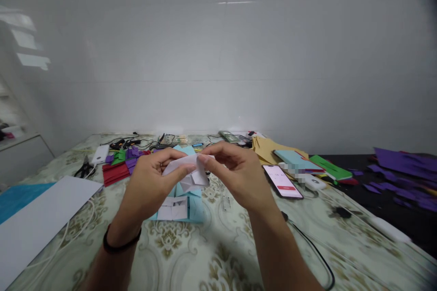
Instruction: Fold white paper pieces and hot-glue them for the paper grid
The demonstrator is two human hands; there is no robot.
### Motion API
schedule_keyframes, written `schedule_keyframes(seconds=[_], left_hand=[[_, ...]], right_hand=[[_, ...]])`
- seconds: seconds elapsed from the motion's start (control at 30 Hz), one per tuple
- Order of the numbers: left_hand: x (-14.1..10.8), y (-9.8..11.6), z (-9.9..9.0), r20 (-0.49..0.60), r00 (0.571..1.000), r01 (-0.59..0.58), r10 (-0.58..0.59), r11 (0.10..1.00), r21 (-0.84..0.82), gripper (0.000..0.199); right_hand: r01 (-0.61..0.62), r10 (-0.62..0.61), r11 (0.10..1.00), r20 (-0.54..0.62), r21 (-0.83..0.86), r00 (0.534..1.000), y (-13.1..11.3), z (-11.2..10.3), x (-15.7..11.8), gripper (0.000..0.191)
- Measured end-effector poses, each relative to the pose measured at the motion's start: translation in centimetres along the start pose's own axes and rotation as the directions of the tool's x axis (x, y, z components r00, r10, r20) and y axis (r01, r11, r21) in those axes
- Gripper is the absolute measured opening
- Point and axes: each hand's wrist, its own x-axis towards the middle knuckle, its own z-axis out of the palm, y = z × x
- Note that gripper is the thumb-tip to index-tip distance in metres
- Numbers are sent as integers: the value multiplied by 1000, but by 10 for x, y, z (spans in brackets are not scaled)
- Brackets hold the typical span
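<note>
A small folded piece of white paper is held up over the middle of the table. My left hand grips its left side, thumb lying across the front and fingers behind. With thumb and forefinger, my right hand pinches its upper right edge. Below and behind the paper lie light blue folded papers, partly covered by the hands. On top of them rests another folded white paper.
Red folded papers, scissors and a large white sheet lie left. A lit phone, yellow papers and green paper lie right. A black cable curves along the front right. Purple paper pieces lie far right.
</note>
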Motion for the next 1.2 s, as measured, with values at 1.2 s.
schedule_keyframes(seconds=[1.2], left_hand=[[-2, 3, 8, -32, 932, -347, 362, 913, 215, 12]], right_hand=[[101, -104, 995, 124, 26, 987, 2, -6, 4, 8]])
